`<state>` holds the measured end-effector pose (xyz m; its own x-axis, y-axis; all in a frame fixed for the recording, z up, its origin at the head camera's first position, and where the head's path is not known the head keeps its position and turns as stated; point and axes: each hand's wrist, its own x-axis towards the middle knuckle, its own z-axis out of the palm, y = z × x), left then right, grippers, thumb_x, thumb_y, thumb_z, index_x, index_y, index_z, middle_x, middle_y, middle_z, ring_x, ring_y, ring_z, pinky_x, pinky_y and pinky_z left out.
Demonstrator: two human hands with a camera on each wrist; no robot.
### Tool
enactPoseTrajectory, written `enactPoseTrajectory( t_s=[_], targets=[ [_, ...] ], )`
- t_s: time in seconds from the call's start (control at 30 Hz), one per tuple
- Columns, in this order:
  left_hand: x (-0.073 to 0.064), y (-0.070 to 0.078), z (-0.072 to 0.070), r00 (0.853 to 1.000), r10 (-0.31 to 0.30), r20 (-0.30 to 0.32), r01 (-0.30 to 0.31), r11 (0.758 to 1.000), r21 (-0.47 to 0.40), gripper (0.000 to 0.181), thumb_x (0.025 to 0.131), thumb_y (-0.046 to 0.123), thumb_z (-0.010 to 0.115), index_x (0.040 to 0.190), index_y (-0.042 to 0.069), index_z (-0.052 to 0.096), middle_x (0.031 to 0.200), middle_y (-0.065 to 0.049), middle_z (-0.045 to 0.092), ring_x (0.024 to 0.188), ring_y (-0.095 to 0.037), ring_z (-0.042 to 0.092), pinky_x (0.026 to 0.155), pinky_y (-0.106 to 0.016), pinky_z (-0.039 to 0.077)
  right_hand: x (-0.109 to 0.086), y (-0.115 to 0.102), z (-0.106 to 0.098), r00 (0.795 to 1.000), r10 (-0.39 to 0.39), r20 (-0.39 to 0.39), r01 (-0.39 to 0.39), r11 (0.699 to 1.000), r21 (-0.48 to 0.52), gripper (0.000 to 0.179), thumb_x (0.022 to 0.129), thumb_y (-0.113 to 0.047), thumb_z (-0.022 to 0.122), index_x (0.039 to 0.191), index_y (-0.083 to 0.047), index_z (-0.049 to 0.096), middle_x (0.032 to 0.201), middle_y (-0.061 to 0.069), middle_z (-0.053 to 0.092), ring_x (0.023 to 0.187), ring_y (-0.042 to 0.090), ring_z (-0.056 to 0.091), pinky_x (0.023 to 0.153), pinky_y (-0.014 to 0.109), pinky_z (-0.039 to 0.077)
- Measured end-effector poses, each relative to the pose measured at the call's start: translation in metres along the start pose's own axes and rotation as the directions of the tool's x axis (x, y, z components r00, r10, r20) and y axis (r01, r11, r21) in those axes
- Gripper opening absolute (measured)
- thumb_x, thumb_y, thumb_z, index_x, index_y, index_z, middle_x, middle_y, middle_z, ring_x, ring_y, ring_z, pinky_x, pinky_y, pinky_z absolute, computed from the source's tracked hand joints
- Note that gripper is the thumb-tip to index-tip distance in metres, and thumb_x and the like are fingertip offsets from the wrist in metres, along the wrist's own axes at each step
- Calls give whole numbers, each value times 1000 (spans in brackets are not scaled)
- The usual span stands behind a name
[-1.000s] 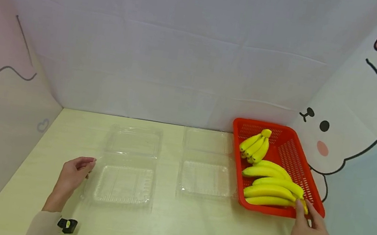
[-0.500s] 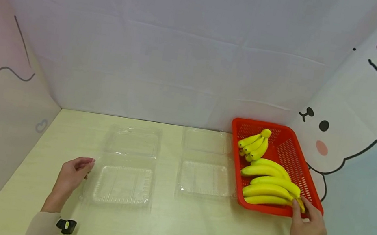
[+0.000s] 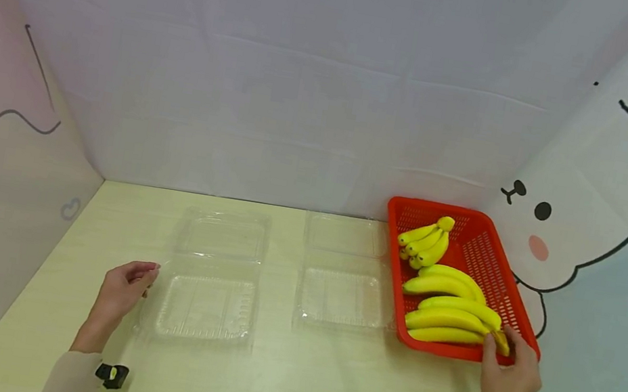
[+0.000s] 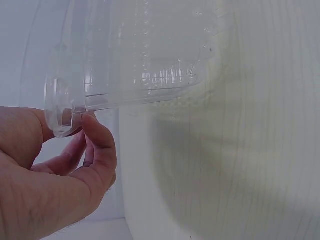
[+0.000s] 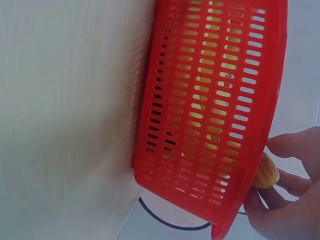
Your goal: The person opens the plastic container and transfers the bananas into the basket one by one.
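At the left of the head view, my left hand (image 3: 116,291) pinches the side edge of an open clear plastic clamshell container (image 3: 206,309). The left wrist view has the thumb and index finger meeting at the container's rim (image 4: 65,117). Over on the right, my right hand (image 3: 509,381) holds the stem end of a bunch of large yellow bananas (image 3: 449,318) at the near right corner of a red basket (image 3: 485,264). From the right wrist, the stem end (image 5: 267,172) shows between thumb and fingers, just past the basket rim; the basket wall partly hides the fruit.
A second open clear clamshell container (image 3: 344,297) lies between the first one and the basket. A bunch of small bananas (image 3: 426,245) sits at the basket's back left. Printed cloth walls (image 3: 303,105) stand behind and on both sides of the pale table (image 3: 284,383).
My right hand has shifted slightly left at the basket's near right corner, its fingers closing in around the banana stem. The left hand keeps its place at the container edge.
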<state>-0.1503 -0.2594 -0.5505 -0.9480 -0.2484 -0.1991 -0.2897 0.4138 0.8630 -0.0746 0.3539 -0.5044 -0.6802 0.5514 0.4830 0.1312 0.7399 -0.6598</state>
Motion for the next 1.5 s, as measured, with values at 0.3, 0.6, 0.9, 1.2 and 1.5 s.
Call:
enactPoseTrajectory(
  t_s=[0.3,0.6,0.9,1.2,1.5],
  targets=[
    [0,1,-1,1000,-10,4,10,1000,9,35,106,16,58,131,-9,60,109,-22,65,85,-21,60,63,-19,51,2,-10,-1,999,-46,3,46,999,24,35,95,-3,72,129,6,64,121,26,65,111,40,57,95,3,29],
    [0,1,2,1000,-23,-8,23,1000,0,34,106,14,58,131,-8,60,109,-22,65,85,-21,60,63,-19,51,2,-18,1,995,-97,-2,97,994,51,33,93,0,73,125,4,66,119,24,67,110,40,57,95,6,29],
    [1,4,3,1000,5,-14,-5,1000,-15,33,105,13,59,128,-10,61,105,-22,66,80,-17,60,62,-20,52,0,-22,6,989,-144,33,140,986,86,36,91,2,74,126,2,66,119,21,67,107,38,57,89,5,34],
    [6,5,7,1000,1,-23,-1,1000,-18,32,106,14,58,128,-9,61,108,-24,65,82,-19,60,62,-18,51,-1,-29,9,981,-179,78,169,978,122,36,90,3,75,125,4,65,120,20,66,109,31,58,94,3,35],
    [13,6,11,999,0,-32,0,1000,-25,31,105,13,60,127,-10,62,107,-25,66,80,-19,61,62,-20,52,1,-34,17,968,-234,93,220,965,142,35,88,7,75,121,8,63,118,23,66,106,32,59,96,3,34]
  ],
)
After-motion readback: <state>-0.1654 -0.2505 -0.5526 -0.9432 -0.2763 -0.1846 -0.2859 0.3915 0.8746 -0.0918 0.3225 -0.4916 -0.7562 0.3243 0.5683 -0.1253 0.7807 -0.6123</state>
